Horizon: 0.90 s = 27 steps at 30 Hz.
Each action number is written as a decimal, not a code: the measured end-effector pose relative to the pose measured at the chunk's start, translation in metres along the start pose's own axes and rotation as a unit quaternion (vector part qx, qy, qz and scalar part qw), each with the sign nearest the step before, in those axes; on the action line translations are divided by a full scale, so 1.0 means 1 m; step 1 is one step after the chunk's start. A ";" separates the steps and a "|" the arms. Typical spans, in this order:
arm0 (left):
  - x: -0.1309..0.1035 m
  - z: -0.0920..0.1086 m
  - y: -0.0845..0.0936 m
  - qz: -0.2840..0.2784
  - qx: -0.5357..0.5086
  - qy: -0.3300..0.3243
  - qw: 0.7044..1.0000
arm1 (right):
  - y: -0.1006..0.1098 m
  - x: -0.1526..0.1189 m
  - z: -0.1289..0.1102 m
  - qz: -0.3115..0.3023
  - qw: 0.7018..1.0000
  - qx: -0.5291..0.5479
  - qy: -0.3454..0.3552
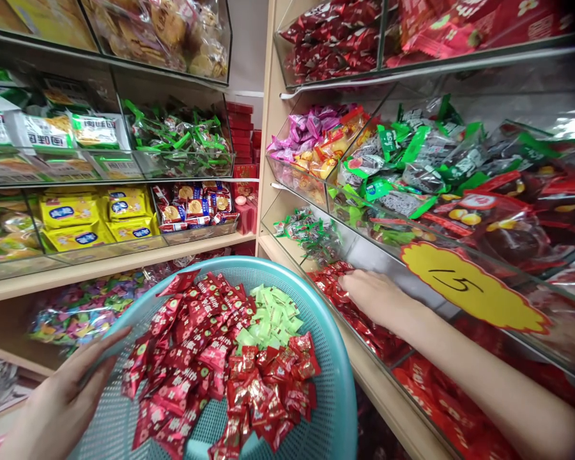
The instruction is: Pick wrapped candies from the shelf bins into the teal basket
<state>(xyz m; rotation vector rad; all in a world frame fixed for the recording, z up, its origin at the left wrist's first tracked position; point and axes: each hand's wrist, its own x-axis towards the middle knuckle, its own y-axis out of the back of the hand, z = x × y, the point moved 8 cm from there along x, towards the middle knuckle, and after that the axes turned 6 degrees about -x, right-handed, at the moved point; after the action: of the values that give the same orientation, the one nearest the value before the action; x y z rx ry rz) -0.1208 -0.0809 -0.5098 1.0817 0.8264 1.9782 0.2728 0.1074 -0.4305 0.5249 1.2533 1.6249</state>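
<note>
A round turquoise plastic basket (pixel 338 358) with a mesh wall holds dark red wrapped candies (pixel 186 358), shiny red-and-gold candies (pixel 268 390) and a heap of pale green packets (pixel 271 319). My left hand (pixel 62 396) lies at the basket's left rim, its fingers stretched out and slightly blurred. My right hand (pixel 376 297) reaches into a low clear bin on the right shelf. There its bent fingers are closed at small red-wrapped candies (pixel 333 278); the fingertips are partly hidden among them.
Clear shelf bins with green-wrapped snacks (pixel 416 160) overhang my right forearm, with a yellow price tag (pixel 469 284) marked 15. On the left shelf are yellow packets (pixel 91 217) and white-green packets (pixel 48 128). A wooden upright (pixel 265 121) marks the corner. Colourful candies (pixel 91 300) lie lower left.
</note>
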 end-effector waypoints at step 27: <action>-0.003 -0.006 -0.006 -0.058 -0.032 0.024 0.998 | 0.035 0.000 0.002 0.055 0.998 -0.012 -0.001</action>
<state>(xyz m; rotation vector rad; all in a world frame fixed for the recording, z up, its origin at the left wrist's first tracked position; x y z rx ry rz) -0.1233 -0.0814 -0.5180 0.9315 0.8261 1.9272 0.2591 0.1087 -0.3978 0.5887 1.2194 1.7277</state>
